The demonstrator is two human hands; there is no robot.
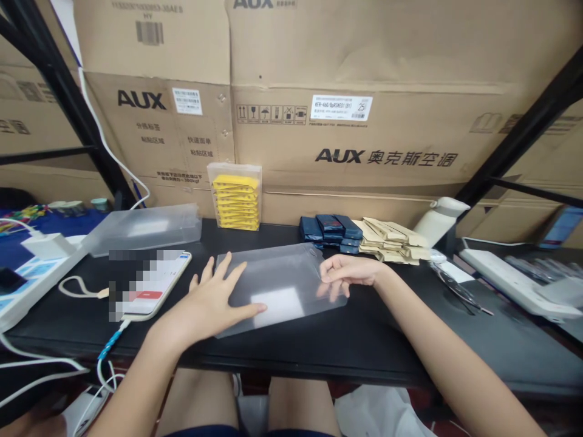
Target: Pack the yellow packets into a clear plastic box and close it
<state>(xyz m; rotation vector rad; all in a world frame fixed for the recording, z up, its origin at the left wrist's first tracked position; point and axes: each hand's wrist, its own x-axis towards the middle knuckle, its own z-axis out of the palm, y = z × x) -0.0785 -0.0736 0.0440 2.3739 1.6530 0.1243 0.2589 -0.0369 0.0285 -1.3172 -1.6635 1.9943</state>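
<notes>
A clear plastic box with a white label lies on the black table, flattened or nearly so. My left hand rests on its left part, fingers spread wide. At its right end, my right hand pinches the edge of the plastic between bent fingers. Behind it, a clear box stands upright, filled with yellow packets. Dark blue packets and beige packets are stacked at the back, beyond my right hand.
Another clear plastic box lies at the back left. A phone with a cable is left of my left hand. Glasses, a cream bottle and a white power strip are on the right. Cardboard stands behind.
</notes>
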